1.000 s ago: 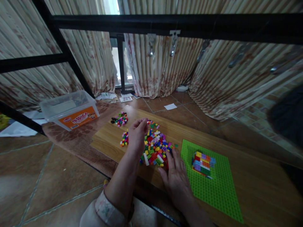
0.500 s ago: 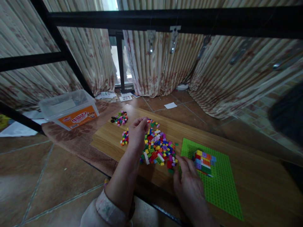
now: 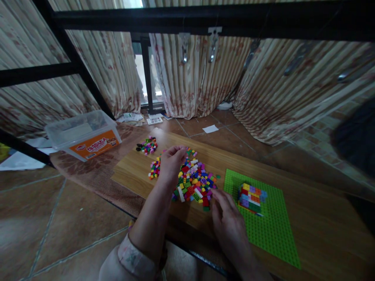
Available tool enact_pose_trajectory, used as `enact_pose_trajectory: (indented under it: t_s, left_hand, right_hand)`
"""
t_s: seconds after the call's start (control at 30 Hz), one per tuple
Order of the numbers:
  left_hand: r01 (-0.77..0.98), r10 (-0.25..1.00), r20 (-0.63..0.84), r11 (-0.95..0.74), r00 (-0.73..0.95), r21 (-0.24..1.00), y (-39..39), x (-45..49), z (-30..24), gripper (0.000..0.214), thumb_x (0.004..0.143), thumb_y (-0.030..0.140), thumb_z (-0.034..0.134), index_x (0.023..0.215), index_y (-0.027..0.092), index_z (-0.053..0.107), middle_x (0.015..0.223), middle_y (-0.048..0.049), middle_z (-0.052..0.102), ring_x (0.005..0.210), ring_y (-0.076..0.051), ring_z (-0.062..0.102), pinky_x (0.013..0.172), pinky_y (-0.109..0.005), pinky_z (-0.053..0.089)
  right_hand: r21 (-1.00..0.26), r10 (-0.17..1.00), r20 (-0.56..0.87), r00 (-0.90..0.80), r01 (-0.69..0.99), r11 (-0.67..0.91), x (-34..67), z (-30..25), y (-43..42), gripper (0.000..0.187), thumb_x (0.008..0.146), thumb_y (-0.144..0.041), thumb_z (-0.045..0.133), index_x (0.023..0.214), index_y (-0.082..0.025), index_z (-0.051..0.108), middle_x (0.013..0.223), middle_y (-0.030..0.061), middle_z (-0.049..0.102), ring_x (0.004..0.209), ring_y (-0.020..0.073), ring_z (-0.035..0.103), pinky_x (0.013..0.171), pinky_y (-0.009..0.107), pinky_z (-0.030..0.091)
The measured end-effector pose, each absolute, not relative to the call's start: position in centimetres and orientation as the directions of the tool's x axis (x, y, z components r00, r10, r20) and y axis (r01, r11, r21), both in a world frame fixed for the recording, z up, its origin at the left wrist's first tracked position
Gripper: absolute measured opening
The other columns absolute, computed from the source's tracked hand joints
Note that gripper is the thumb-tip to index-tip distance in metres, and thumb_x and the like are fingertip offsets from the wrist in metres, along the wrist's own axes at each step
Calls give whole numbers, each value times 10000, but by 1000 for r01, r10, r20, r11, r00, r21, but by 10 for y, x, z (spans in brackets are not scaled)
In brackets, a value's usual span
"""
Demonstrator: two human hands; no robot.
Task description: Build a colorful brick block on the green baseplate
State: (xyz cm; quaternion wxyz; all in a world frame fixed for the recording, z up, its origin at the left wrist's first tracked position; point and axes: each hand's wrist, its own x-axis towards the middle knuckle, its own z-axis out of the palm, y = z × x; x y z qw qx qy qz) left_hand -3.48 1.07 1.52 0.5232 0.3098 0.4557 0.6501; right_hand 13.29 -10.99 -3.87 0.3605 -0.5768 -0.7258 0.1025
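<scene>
A heap of small coloured bricks point(image 3: 195, 181) lies on a wooden board point(image 3: 131, 175). My left hand point(image 3: 171, 164) rests on the heap's left side with its fingers curled in; what they hold, if anything, is hidden. My right hand point(image 3: 228, 222) lies on the board with its fingers stretched out, the tips touching the heap's near right edge. Just right of it is a green studded baseplate point(image 3: 269, 230) carrying a small multicoloured block of stacked bricks point(image 3: 250, 195).
Two smaller brick clusters lie left of the heap, a far cluster point(image 3: 147, 145) and a near cluster point(image 3: 154, 168). A clear plastic box with an orange label point(image 3: 83, 134) stands at the far left. Black metal bars point(image 3: 205, 19) cross overhead, with curtains behind them. The floor is tiled.
My right hand went from the heap toward the baseplate, then came back to the heap's right edge. My left hand has barely moved. The camera tilted slightly.
</scene>
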Motion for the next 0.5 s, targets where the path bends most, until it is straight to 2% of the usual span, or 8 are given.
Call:
enact_pose_trajectory:
  t_s: [0.13, 0.27, 0.37, 0.5]
  left_hand:
    - [-363, 963, -66, -34, -259, 931, 11, -36, 14, 190, 647, 301, 742, 712, 135, 675, 582, 15, 571, 486, -49, 440, 472, -174, 324]
    - [-366, 960, -78, -28, -270, 930, 8, -34, 16, 202, 635, 305, 757, 695, 138, 662, 590, 12, 575, 496, -54, 456, 487, -173, 339]
    - [-378, 961, -90, -16, -261, 926, 7, -34, 19, 196, 630, 298, 756, 686, 141, 653, 584, 25, 565, 496, -49, 453, 500, -170, 349]
    - [-370, 961, -93, -10, -261, 929, 7, -35, 19, 178, 633, 283, 742, 706, 140, 665, 594, 22, 581, 517, -53, 470, 512, -168, 354]
  right_hand:
    - [-467, 850, 497, -176, 771, 433, 131, -37, -114, 304, 904, -139, 443, 1129, -214, 634, 1157, 92, 630, 1081, 210, 582, 924, 395, 501]
    - [-335, 808, 463, -363, 773, 539, 123, -38, -119, 314, 876, -115, 491, 1108, -250, 655, 1288, 76, 576, 1188, 258, 495, 960, 460, 452]
    - [-305, 833, 406, -376, 803, 511, 119, -40, -120, 279, 881, -161, 520, 1100, -264, 661, 1339, 63, 549, 1251, 293, 427, 982, 498, 418]
    - [-313, 856, 388, -343, 824, 472, 118, -44, -119, 237, 886, -181, 521, 1060, -253, 665, 1277, 58, 598, 1248, 300, 427, 993, 509, 400]
